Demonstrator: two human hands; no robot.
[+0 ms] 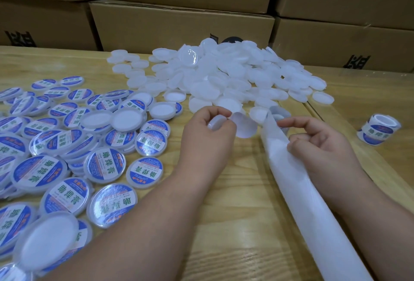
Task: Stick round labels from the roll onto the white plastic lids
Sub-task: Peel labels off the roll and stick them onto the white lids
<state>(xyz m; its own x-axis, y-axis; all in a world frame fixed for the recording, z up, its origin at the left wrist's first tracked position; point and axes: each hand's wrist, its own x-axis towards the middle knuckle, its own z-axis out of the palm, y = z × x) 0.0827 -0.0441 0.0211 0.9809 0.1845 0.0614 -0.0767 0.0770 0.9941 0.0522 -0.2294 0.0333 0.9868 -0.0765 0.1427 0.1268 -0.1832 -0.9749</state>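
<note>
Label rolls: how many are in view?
2. One roll stands alone at the table's right edge. The other roll sits beyond the right hand, partly hidden, its backing strip trailing toward the camera. More could lie under the lid pile.

Two hands (210, 128); one spare label roll (378, 131) by the worktop's right edge; dozens of labelled lids (56, 146); a bigger heap of plain lids (224, 74).

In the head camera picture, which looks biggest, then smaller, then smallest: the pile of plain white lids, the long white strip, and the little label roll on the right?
1. Pile of plain white lids, spreading widest.
2. Long white strip; it looks big partly because it runs close to the camera.
3. Label roll, clearly smallest.
</note>
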